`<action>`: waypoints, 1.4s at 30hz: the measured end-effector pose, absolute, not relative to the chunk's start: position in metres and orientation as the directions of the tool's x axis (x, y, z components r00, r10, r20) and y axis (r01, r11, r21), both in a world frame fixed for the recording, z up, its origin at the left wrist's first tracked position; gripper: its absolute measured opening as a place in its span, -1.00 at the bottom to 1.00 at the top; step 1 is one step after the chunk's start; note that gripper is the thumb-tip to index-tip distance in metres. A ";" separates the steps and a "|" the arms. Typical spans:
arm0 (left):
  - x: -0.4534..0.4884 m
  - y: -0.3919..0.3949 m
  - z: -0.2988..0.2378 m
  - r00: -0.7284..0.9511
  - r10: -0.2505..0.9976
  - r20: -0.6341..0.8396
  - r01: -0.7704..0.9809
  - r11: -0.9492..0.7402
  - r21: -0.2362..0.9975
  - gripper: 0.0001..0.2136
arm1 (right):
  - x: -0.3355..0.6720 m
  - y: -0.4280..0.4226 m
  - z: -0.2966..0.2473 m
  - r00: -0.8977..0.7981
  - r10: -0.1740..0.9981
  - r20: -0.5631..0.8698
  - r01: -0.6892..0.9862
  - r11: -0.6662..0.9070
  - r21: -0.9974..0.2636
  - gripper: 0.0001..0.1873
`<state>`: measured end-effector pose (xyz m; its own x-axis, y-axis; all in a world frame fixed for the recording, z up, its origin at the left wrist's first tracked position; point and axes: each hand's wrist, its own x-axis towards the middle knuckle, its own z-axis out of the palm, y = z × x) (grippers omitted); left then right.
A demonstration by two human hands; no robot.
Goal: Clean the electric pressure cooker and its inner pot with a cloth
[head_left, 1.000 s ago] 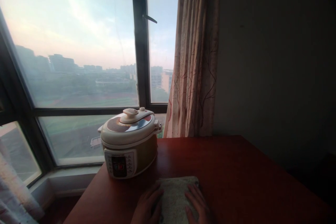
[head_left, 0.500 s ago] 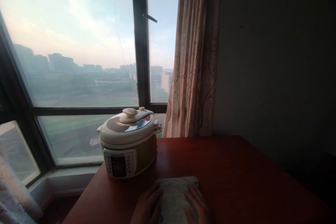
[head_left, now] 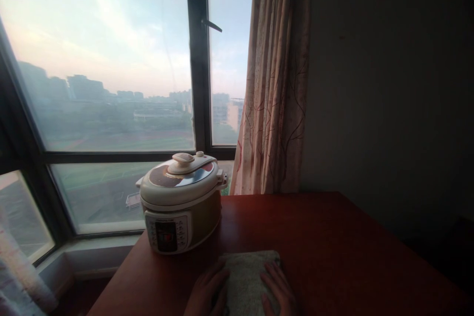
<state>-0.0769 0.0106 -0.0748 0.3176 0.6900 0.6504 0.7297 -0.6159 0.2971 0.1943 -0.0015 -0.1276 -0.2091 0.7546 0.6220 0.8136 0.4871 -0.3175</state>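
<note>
A folded, pale grey-green cloth point(head_left: 246, 276) lies flat on the reddish-brown table point(head_left: 318, 237), its lower part cut off by the bottom of the view. My left hand point(head_left: 208, 290) rests along the cloth's left edge, fingers stretched forward. On the opposite side, my right hand point(head_left: 277, 287) lies with spread fingertips on the cloth's right edge. Both hands are open and dimly lit. Just beyond my left hand stands a white and gold electric pressure cooker point(head_left: 181, 202), lid on, its control panel facing me.
Behind the table is a large window point(head_left: 118, 59) with a dark frame and a handle. A patterned curtain point(head_left: 272, 84) hangs at the table's back edge. To the right is a dark wall point(head_left: 370, 108). The table's left edge drops off beside the windowsill point(head_left: 99, 252).
</note>
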 end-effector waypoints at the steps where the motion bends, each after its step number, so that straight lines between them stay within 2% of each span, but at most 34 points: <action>1: -0.077 0.011 -0.075 0.322 0.686 0.652 0.730 -0.618 0.290 -0.73 | 0.194 -0.001 -0.128 -0.206 0.755 0.622 0.811 0.488 -0.324 -0.65; 11: -0.079 0.009 -0.077 0.316 0.707 0.633 0.739 -0.602 0.302 -0.70 | 0.196 0.000 -0.131 -0.224 0.735 0.639 0.813 0.503 -0.293 -0.65; 15: -0.077 0.009 -0.075 0.319 0.725 0.611 0.731 -0.598 0.328 -0.70 | 0.196 0.000 -0.130 -0.214 0.741 0.636 0.800 0.506 -0.321 -0.65; 29: -0.080 0.011 -0.076 0.345 0.721 0.601 0.749 -0.598 0.287 -0.70 | 0.196 0.000 -0.135 -0.229 0.697 0.679 0.798 0.534 -0.279 -0.63; 42: -0.079 0.011 -0.074 0.348 0.722 0.598 0.753 -0.595 0.280 -0.72 | 0.194 -0.003 -0.132 -0.224 0.733 0.643 0.812 0.505 -0.292 -0.63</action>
